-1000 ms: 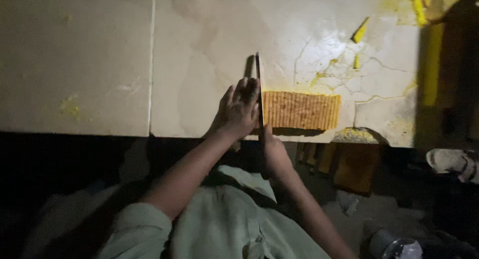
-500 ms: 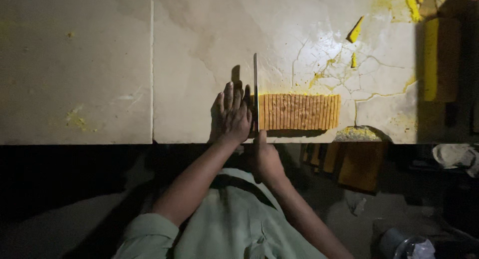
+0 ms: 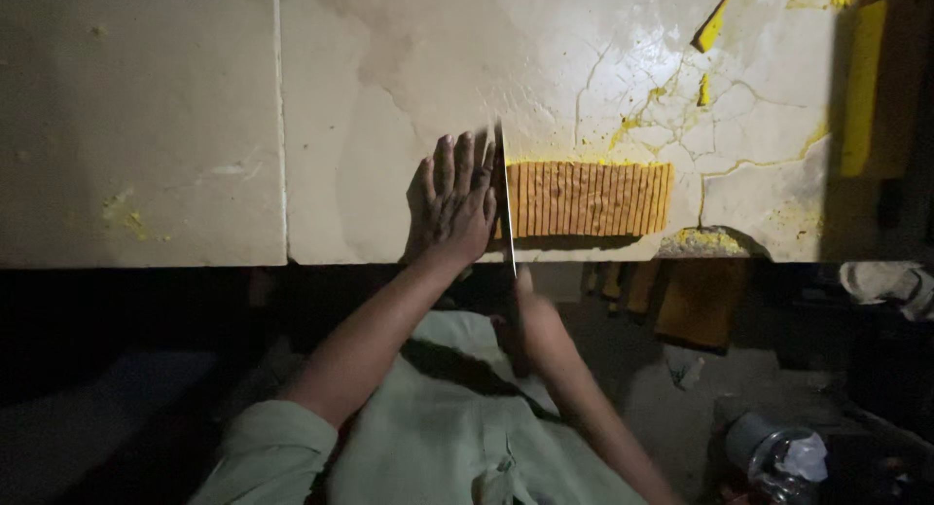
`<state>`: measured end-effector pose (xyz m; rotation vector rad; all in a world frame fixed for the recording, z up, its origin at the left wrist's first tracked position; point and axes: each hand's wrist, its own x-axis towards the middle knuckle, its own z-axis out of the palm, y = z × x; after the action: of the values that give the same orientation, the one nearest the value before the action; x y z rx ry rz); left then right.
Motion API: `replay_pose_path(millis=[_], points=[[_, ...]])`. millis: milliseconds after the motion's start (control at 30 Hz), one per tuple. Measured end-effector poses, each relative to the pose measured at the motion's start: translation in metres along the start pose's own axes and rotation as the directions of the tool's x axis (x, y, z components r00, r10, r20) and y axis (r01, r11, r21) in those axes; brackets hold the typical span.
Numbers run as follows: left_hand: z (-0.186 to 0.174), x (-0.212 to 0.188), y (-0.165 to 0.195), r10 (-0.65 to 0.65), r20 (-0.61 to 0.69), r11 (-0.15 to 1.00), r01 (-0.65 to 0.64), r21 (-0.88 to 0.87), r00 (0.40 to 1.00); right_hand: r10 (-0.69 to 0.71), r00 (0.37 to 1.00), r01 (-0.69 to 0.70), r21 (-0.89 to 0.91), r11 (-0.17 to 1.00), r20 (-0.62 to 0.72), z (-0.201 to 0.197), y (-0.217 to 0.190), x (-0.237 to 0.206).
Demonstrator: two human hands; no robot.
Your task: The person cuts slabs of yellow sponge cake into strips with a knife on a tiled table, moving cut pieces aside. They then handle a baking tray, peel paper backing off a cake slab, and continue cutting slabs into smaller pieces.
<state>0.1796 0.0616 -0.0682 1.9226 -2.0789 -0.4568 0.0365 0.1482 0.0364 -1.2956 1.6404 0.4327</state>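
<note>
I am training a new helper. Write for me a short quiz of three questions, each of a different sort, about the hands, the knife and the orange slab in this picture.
1. True or false: the left hand lies flat, fingers spread, on the pale stone counter.
2. Multiple choice: the knife stands at which part of the orange scored slab? A) its left end B) its middle C) its right end
3. Short answer: which hand holds the knife's handle, and where is it relative to the counter's front edge?

Key
1. True.
2. A.
3. The right hand, just below the front edge.
</note>
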Motion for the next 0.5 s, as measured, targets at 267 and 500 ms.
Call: replay_pose_path(millis=[267,500], points=[[0.001,-0.001,0.0,-0.004,-0.047,0.994,-0.001,-0.106,0.999,-0.146,0.989,0.144,-0.146,0.979,-0.001,0.017,0.016,-0.008],[0.003,-0.002,0.001,-0.023,-0.146,0.995,0.008,-0.104,0.989,0.084,0.996,-0.088,0.596,0.798,0.035,0.022,0.015,0.029]])
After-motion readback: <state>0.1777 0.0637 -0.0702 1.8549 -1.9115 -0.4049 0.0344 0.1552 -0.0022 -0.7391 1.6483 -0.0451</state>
